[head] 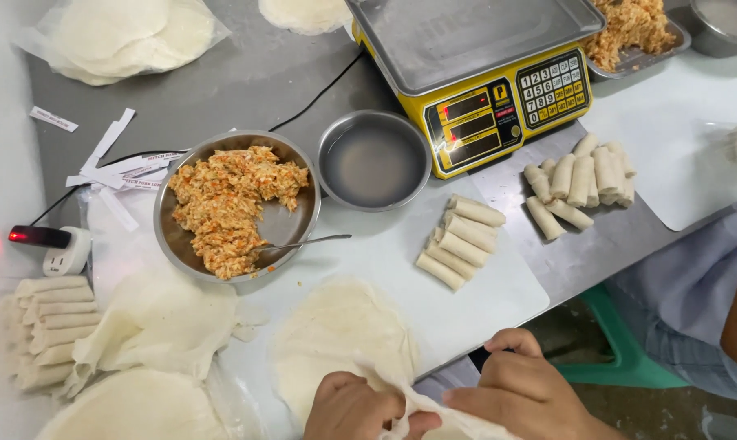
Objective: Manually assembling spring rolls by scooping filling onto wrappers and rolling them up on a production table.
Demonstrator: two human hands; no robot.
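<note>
Left hand [354, 407] and right hand [522, 389] close together at the near edge, both pinched on one thin wrapper sheet [417, 403]. Fingers of each curled nearly closed, thumb against fingertips, with the sheet's edge caught between; nothing else gripped. Sheet stretched from hand to hand, long axis running left to right, its loose part trailing down toward the near edge and out of view. Lying just beyond the left hand, flat on the white cutting board [499, 297]: a round wrapper stack [336, 334], touching or nearly touching the held sheet, so the left hand nearer to it than the right.

Farther off and to the left, a metal bowl of orange filling [236, 204] with a spoon [303, 243] resting on its rim, handle pointing right. Beside it, a smaller metal bowl of water [374, 161], then a yellow weighing scale [474, 73]. Finished rolls [460, 242] piled on the board's right part, well apart from both hands; more rolls [580, 183] farther right on the steel table [222, 90]. Another person's sleeve at the far right.
</note>
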